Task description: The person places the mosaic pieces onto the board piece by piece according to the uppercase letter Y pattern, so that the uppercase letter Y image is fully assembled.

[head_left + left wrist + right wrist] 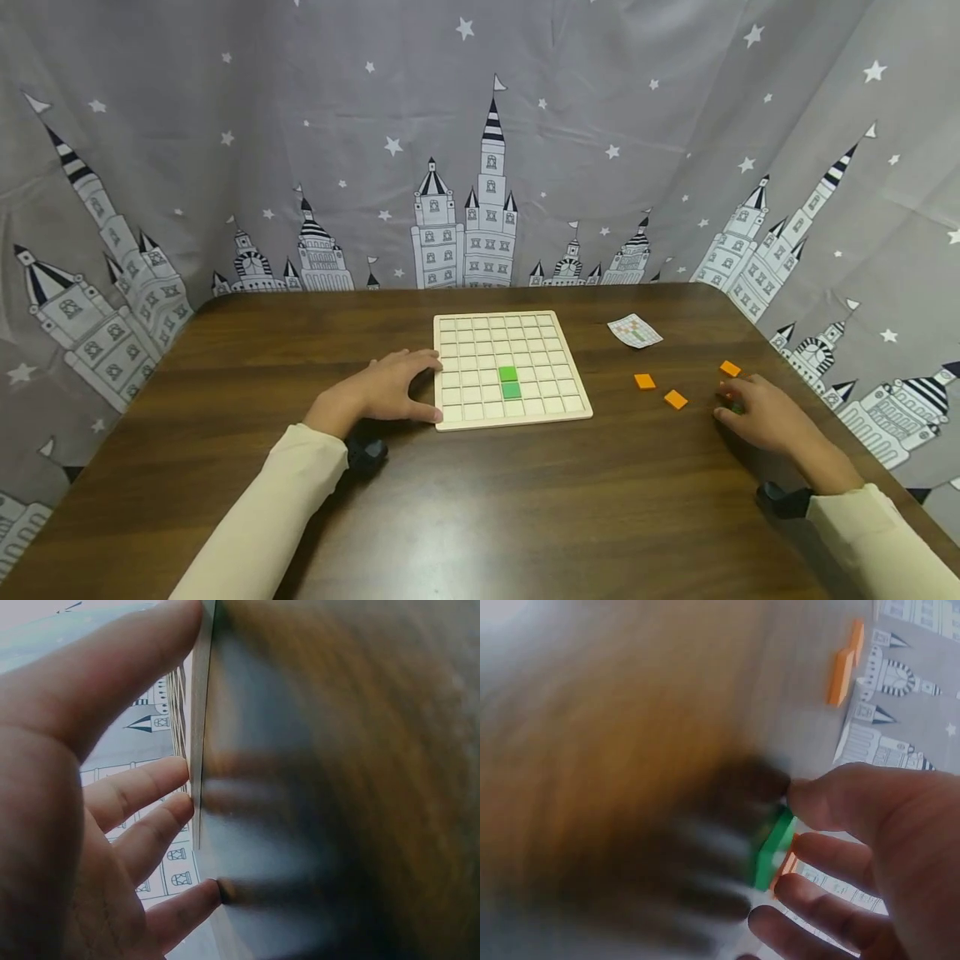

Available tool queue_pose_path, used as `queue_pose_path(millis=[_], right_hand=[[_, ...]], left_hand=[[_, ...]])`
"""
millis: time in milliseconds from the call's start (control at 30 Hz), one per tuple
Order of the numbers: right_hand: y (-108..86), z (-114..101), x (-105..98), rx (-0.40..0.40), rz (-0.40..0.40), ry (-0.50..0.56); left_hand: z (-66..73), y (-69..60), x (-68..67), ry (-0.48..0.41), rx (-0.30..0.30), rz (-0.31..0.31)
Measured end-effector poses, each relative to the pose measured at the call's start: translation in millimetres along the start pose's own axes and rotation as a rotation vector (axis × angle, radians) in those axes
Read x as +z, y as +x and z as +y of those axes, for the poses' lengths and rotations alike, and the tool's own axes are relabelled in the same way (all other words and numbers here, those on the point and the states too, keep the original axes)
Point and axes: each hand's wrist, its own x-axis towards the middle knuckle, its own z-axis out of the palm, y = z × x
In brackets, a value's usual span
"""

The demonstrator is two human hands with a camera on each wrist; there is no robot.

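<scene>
A pale square grid board [465, 348] lies on the table, with a light green tile [507, 374] and a darker green tile [511, 390] in adjoining cells. At its left edge rests my left hand [390, 387], thumb and fingers spread against the side; the left wrist view shows the board's thin edge [198, 750] at the fingertips. Far to the right, my right hand [768, 417] is over a green tile [775, 851], thumb and fingertips close around it without a clear pinch. An orange tile [786, 864] is partly hidden behind that green one.
Two orange tiles, one nearer the board [644, 382] and another [676, 400], lie between board and right hand. A further orange tile [730, 368] is just beyond that hand. A small patterned card [634, 331] lies behind them. A grey castle-print curtain [300, 125] hangs behind the table.
</scene>
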Motion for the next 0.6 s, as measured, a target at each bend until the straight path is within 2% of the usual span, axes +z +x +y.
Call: queue_pose_path(millis=[200,600], right_hand=[[-11.5,11.9,-0.5,0.071,-0.023,0.009],[-7.5,14.2,-6.5,0.091,-0.069,0.022]], left_hand=[[-0.7,1.3,3.5,-0.003,0.0,-0.002],[-1.2,-0.7,1.0,-0.001,-0.006,0.005]])
